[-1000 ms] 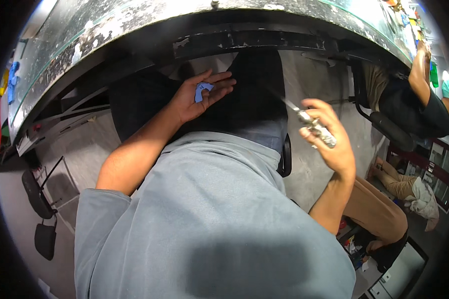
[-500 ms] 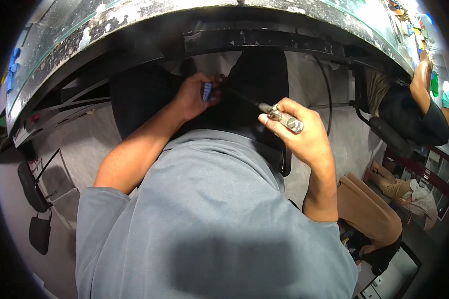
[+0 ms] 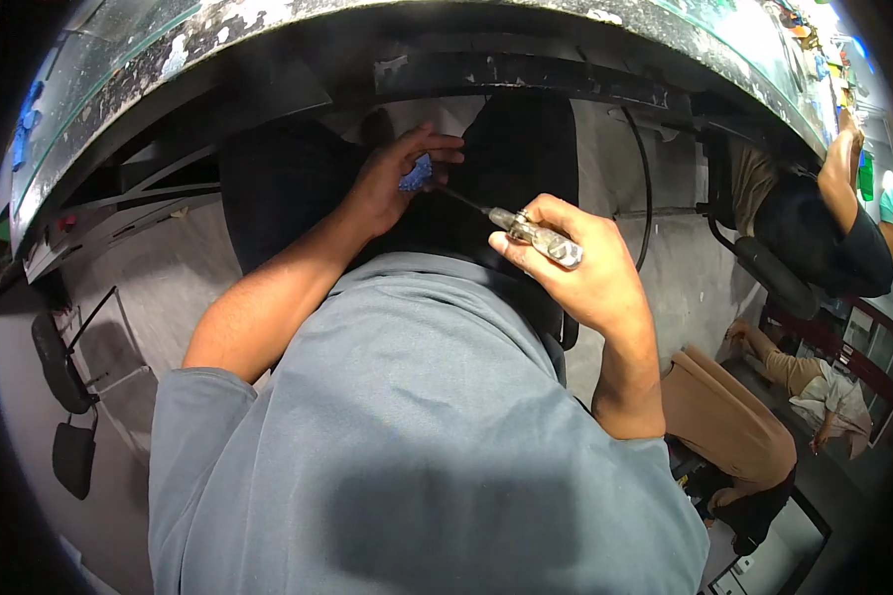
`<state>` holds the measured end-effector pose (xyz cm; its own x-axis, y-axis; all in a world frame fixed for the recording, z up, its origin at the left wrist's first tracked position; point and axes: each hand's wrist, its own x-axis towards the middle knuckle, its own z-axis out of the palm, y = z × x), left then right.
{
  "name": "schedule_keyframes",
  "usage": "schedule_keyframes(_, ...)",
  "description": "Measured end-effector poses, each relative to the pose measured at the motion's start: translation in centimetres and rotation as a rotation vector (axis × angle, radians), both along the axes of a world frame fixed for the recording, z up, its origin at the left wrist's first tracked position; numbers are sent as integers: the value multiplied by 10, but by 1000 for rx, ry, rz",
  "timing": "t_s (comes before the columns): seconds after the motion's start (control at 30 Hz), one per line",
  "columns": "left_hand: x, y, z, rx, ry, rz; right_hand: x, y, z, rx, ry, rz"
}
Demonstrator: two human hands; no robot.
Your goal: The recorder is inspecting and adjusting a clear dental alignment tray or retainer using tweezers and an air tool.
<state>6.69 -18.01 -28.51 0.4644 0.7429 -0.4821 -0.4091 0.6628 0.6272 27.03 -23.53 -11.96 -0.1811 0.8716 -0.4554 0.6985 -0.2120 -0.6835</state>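
Note:
Over my dark-trousered lap, my left hand (image 3: 385, 178) holds a small blue piece (image 3: 416, 175) with a knobbly surface. Some of its fingers are stretched out past the piece. My right hand (image 3: 590, 253) is closed round the pale, see-through-looking handle of a screwdriver-like tool (image 3: 538, 238). From that handle a thin dark shaft runs left, its tip at or close to the lower edge of the blue piece. Whether the tip touches the piece, I cannot tell.
Ahead of me curves the worn edge of a glass-topped workbench (image 3: 446, 25), with a dark frame rail beneath. A black cable (image 3: 648, 188) hangs to the right. Other people sit at the right, one with an arm (image 3: 839, 183) at the bench. A black chair (image 3: 62, 367) stands left.
My right hand has moved left, bringing the tool's shaft closer to the blue piece. In my left hand the piece has turned, and the fingers have stretched out.

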Motion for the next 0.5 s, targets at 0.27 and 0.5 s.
schedule_keyframes(0.27,-2,-1,-1,-55,-131,126,-15,0,8,10,6,17)
schedule_keyframes(0.5,-1,3,2,-165,-250,177,-12,1,7,34,-1,15)
